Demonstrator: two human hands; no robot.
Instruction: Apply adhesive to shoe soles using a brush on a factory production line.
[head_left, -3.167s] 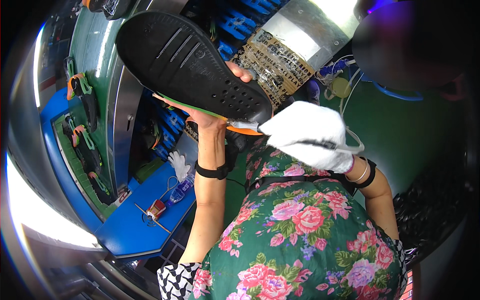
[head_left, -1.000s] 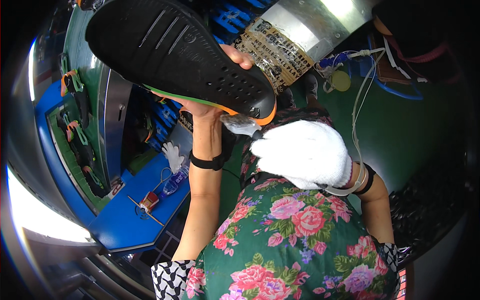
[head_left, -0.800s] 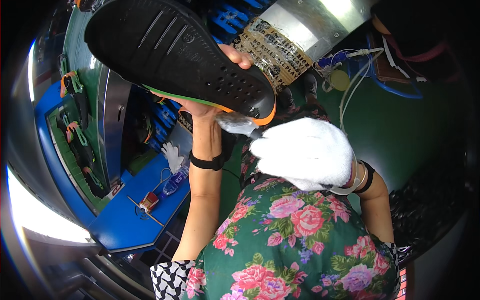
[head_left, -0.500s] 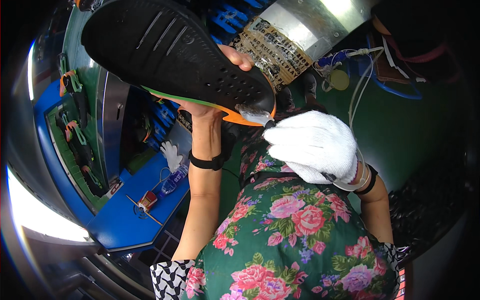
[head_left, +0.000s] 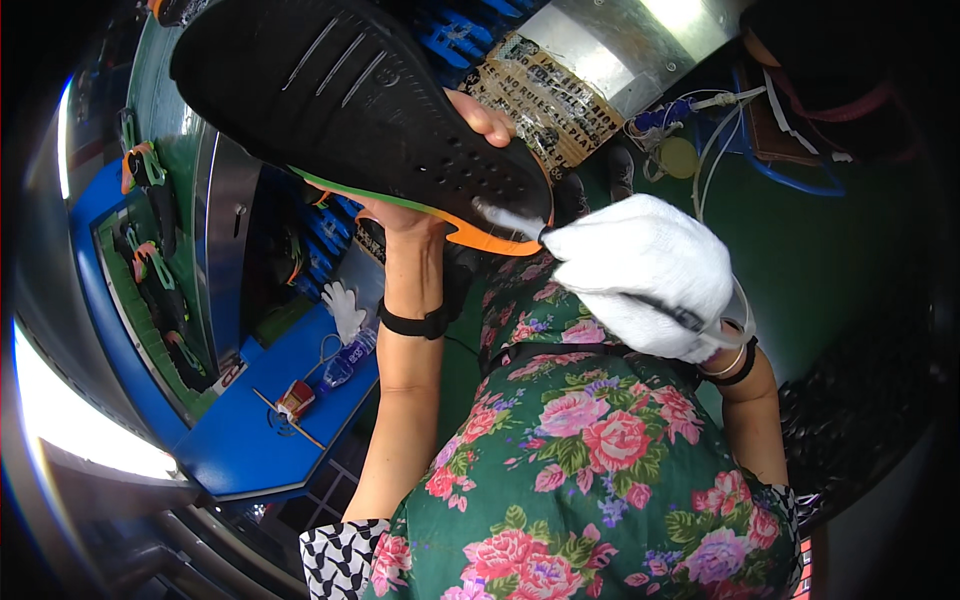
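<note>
My bare left hand grips a large black shoe sole with an orange and green edge, its fingers curled over the far side. The sole is tilted; its end with small holes points right, toward my other hand. In a white knit glove, my right hand is closed on a small brush. The pale, motion-smeared brush head lies at the sole's rim near the holes. Most of the brush handle is hidden inside the glove.
On the left, a blue table carries a white glove, a plastic bottle and a small red container. More shoe parts lie on a green conveyor. Printed tape covers a metal surface ahead; a hose hangs at right.
My right hand has turned and moved slightly right, and the brush has shifted with it along the rim of the sole. The sole has moved a little to the right.
</note>
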